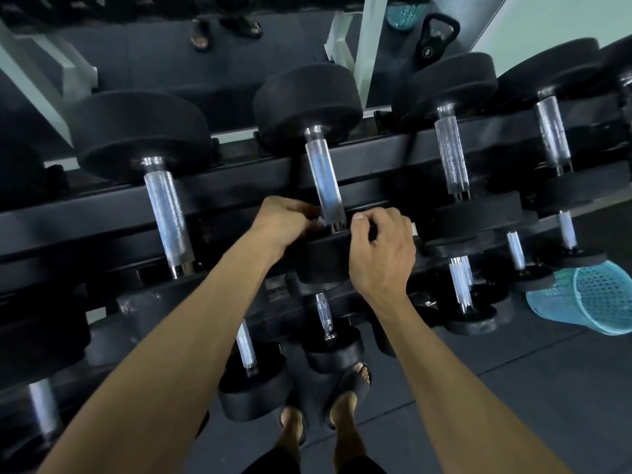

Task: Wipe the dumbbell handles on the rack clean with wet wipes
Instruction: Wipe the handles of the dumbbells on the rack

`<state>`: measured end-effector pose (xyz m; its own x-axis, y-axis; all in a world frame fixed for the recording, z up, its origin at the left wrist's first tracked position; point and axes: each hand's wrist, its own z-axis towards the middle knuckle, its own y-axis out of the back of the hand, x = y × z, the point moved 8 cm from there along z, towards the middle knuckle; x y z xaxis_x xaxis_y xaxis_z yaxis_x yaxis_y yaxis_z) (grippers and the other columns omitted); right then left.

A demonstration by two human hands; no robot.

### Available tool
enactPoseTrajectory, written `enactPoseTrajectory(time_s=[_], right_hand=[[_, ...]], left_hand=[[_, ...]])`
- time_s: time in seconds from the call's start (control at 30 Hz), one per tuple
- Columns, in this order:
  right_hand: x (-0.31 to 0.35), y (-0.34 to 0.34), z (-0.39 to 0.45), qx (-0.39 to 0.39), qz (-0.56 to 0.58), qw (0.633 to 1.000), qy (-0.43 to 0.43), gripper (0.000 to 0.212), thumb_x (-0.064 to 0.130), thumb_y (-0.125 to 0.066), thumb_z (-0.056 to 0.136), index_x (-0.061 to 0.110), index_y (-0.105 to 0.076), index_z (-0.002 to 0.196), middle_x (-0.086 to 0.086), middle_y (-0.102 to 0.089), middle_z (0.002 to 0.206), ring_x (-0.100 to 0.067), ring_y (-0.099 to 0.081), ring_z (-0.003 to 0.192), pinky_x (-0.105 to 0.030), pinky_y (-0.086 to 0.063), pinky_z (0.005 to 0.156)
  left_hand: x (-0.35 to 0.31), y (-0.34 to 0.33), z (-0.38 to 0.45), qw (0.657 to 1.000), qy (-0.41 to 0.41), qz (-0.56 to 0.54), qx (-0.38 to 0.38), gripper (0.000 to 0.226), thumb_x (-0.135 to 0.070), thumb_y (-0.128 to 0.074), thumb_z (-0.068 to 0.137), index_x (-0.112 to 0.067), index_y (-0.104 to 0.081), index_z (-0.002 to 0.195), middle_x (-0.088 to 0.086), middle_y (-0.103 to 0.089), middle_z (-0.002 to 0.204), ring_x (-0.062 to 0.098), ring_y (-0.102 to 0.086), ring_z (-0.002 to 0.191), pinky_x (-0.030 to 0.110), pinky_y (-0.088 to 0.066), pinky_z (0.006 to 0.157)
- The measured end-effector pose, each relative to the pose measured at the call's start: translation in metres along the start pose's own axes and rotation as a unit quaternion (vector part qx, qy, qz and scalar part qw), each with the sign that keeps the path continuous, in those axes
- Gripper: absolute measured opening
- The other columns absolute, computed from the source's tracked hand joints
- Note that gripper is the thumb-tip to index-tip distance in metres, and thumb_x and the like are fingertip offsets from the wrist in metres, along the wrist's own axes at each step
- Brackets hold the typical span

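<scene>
Currently I note centre dumbbell handle [323, 181] on top rack [102, 213], 12 o'clock from both hands. Left hand [280, 218] and right hand [379, 254] curled at its near end; wipe contact unclear. I judge steel stiff, knurled, heavy: grip mid-shaft.

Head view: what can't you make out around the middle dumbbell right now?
- Wet wipe: none clearly visible; both hands' curled fingers would hide it.
- Left hand fingertips: motion-blurred at the handle.
- Right hand: covers the dumbbell's near weight; its grip is hidden.
- Far-left dumbbell: cut off by the frame edge.
</scene>
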<state>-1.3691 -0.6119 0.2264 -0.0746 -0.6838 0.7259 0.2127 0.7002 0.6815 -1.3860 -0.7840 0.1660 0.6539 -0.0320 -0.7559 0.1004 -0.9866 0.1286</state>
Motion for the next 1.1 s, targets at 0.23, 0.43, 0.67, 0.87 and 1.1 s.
enactPoseTrajectory(time_s=[0.23, 0.43, 0.67, 0.87, 1.1], right_hand=[[0.0, -0.001, 0.001, 0.009, -0.002, 1.0, 0.002, 0.03, 0.05, -0.032, 0.084, 0.029, -0.051, 0.076, 0.015, -0.054, 0.087, -0.011, -0.048, 0.093, -0.038, -0.044, 0.081], [-0.001, -0.001, 0.0, -0.002, -0.002, 1.0, 0.003, 0.037, 0.049, -0.033, 0.085, 0.023, -0.058, 0.076, 0.012, -0.055, 0.085, -0.015, -0.051, 0.092, -0.04, -0.045, 0.079], [-0.002, 0.0, 0.0, 0.0, 0.01, 1.0, -0.003, 0.037, 0.048, -0.035, 0.084, 0.022, -0.06, 0.076, 0.009, -0.06, 0.086, -0.014, -0.052, 0.091, -0.038, -0.046, 0.079], [-0.003, 0.0, 0.0, 0.005, 0.01, 1.0, 0.003, 0.026, 0.049, -0.034, 0.084, 0.031, -0.051, 0.074, 0.012, -0.059, 0.087, -0.013, -0.052, 0.094, -0.044, -0.047, 0.082], [-0.001, 0.0, 0.0, -0.003, 0.01, 1.0, 0.008, 0.026, 0.049, -0.035, 0.084, 0.031, -0.051, 0.074, 0.014, -0.056, 0.085, -0.011, -0.049, 0.091, -0.041, -0.046, 0.081]], left_hand=[[-0.025, 0.009, 0.002, 0.993, -0.017, -0.111, -0.044, 0.022, 0.013, -0.073, 0.076, -0.007, -0.066, 0.08, 0.013, -0.068, 0.081, 0.02, -0.067, 0.07, 0.024, -0.06, 0.066], [-0.012, 0.005, -0.006, 0.998, -0.019, 0.054, -0.02, 0.02, 0.0, -0.085, 0.069, -0.015, -0.072, 0.075, 0.006, -0.073, 0.079, 0.016, -0.069, 0.072, 0.022, -0.058, 0.069], [-0.014, 0.008, 0.003, 0.997, -0.037, -0.041, -0.044, 0.019, 0.002, -0.083, 0.07, -0.012, -0.071, 0.074, 0.007, -0.074, 0.082, 0.014, -0.07, 0.073, 0.023, -0.058, 0.075], [-0.016, 0.011, 0.002, 0.989, -0.039, -0.131, -0.057, 0.018, 0.007, -0.079, 0.072, -0.007, -0.069, 0.076, 0.008, -0.072, 0.078, 0.013, -0.07, 0.066, 0.02, -0.058, 0.066], [0.002, 0.0, -0.005, 0.998, -0.003, -0.061, -0.012, 0.017, 0.004, -0.08, 0.072, -0.009, -0.072, 0.08, 0.006, -0.074, 0.081, 0.008, -0.069, 0.064, 0.018, -0.055, 0.062]])
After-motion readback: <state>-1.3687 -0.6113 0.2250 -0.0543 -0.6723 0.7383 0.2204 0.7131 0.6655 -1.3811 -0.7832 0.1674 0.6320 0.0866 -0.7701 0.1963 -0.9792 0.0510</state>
